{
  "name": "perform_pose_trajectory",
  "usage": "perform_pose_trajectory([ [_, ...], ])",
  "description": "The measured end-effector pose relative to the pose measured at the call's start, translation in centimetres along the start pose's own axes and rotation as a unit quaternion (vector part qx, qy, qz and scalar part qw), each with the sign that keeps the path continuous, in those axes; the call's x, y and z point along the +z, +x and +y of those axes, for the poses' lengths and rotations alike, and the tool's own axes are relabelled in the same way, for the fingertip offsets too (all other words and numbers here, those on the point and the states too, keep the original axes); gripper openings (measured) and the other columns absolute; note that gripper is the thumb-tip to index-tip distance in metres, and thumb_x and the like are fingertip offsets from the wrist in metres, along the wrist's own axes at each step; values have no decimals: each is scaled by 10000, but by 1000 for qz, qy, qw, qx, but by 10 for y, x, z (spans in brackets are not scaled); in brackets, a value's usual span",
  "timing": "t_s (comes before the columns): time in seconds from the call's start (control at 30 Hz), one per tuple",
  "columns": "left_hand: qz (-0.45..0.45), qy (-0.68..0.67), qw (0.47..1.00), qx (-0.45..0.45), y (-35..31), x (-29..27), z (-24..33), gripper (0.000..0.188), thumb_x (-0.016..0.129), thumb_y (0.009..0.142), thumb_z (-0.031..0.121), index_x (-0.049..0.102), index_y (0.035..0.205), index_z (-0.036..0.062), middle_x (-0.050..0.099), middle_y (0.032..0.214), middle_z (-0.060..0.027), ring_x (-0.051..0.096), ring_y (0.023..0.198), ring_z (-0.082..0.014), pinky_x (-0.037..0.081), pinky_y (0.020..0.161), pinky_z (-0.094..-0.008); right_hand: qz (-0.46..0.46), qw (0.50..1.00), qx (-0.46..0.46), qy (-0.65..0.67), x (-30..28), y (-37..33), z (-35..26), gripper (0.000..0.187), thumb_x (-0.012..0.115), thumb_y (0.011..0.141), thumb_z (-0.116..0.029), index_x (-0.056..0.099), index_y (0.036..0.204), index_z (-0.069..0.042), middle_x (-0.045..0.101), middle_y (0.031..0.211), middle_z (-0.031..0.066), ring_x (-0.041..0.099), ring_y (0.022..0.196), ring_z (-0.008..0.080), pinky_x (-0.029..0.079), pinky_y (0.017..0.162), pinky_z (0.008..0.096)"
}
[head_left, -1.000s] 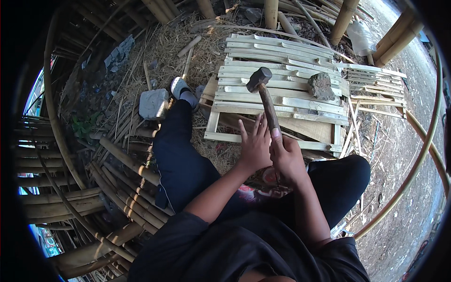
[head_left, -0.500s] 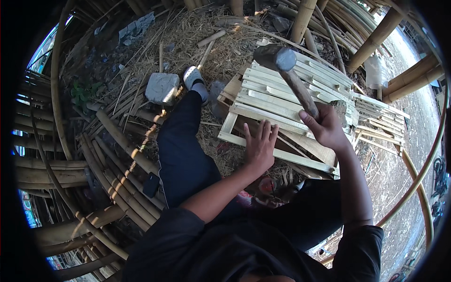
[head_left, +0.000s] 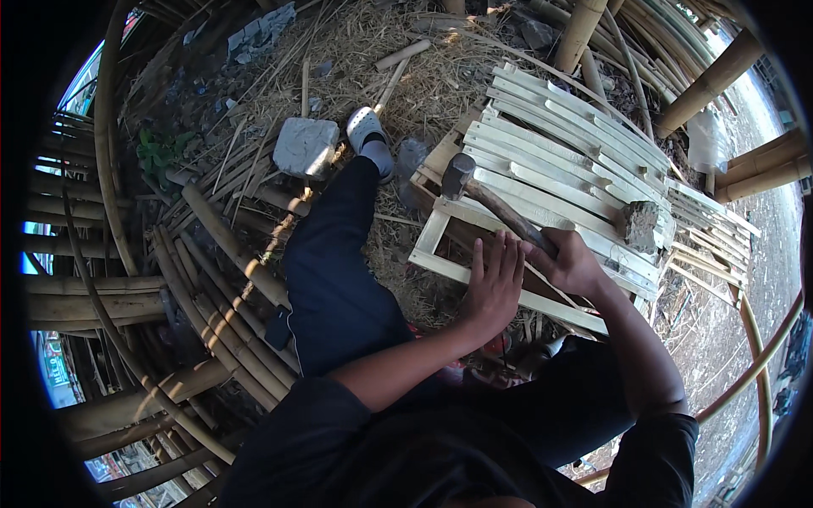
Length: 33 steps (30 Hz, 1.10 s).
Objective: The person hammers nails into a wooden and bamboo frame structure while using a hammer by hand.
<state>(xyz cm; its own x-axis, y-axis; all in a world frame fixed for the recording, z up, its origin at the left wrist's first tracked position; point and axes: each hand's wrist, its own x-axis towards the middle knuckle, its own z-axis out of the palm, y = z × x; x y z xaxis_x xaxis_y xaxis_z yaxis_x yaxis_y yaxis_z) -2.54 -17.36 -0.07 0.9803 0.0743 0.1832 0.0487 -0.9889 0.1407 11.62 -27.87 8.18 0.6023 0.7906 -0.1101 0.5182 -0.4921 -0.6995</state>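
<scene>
My right hand (head_left: 569, 261) grips a hammer (head_left: 518, 212) by its wooden handle. The dark metal head is low over the corner of a panel of pale slats (head_left: 542, 196), and I cannot tell whether it touches the wood. My left hand (head_left: 495, 292) lies with fingers stretched out over the panel's near open section, close beside the right hand and under the handle's near end. Whether anything is beneath its fingers is hidden. A rough chunk of stone (head_left: 645, 227) sits on the slats to the right of my right hand.
A pale block (head_left: 306, 147) stands on the straw-strewn ground beside my foot in a white clog (head_left: 366, 127). Bamboo poles (head_left: 229, 245) lie along my left. Upright bamboo posts (head_left: 581, 38) stand beyond the panel, and loose thin slats (head_left: 716, 241) spread at its right end.
The hammer has swung down from its raised position to the panel's corner. My right hand has dropped with it, closer to my left hand. The whole view has shifted slightly.
</scene>
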Motion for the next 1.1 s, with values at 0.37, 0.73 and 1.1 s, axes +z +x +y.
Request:
perform_pose_trajectory([
  [0.37,-16,-19,1000,10,-2,13,-3,505,532,897,219,585,1331,-35,521,1376,-237,392,1394,-425,236,1181,-628,-75,994,73,-31,3,-1,-9,518,646,973,-421,642,801,68,624,686,261,609,624,397,496,631,455],
  [0.73,-31,17,999,15,-3,11,-5,571,502,923,258,522,1416,-30,443,1489,-236,337,1444,-414,308,1143,-603,-20,996,18,-83,1,-2,0,507,676,949,-447,609,810,36,596,651,248,610,633,439,489,601,478],
  [1.1,-29,9,1000,6,-2,14,-1,544,545,880,234,577,1359,-21,505,1388,-202,371,1389,-385,287,1152,-561,-23,995,7,-94,10,0,-7,501,684,942,-443,588,797,26,594,664,245,598,638,455,484,600,482],
])
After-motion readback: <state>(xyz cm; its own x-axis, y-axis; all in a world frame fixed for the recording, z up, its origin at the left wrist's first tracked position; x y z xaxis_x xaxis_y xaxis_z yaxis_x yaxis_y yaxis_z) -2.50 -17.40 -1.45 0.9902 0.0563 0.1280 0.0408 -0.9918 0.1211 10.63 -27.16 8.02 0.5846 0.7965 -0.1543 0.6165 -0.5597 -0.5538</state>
